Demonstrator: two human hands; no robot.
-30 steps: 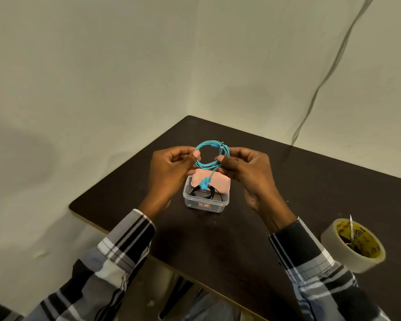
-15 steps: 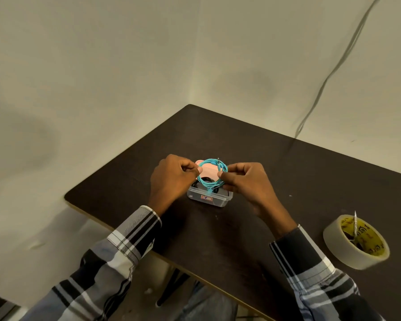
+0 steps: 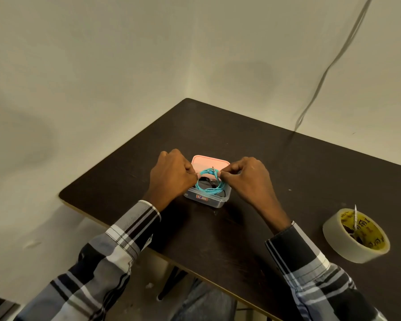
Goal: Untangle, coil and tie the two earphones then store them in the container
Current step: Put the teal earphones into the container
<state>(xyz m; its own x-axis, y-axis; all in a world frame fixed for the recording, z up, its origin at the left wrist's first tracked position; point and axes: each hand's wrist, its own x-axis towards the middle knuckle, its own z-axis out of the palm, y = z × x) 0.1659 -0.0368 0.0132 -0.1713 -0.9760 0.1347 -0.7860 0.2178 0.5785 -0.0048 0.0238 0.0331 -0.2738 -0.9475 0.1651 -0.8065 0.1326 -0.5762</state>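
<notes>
Turquoise earphones (image 3: 209, 186), coiled flat, sit in the clear container (image 3: 207, 198) on the bench (image 3: 252, 158), plug pointing up and away. Your left hand (image 3: 171, 176) and right hand (image 3: 249, 179) pinch opposite sides of the coil.

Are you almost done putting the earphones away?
Nearly. A black earphone already lies in the clear container. Both hands, left hand and right hand, pinch the coiled blue earphone at its rim. Left: let go; the pink lid lies behind.

Dark brown table (image 3: 287, 172) in a corner of plain cream walls (image 3: 102, 66) — thin cable (image 3: 329, 68) down the right wall.
</notes>
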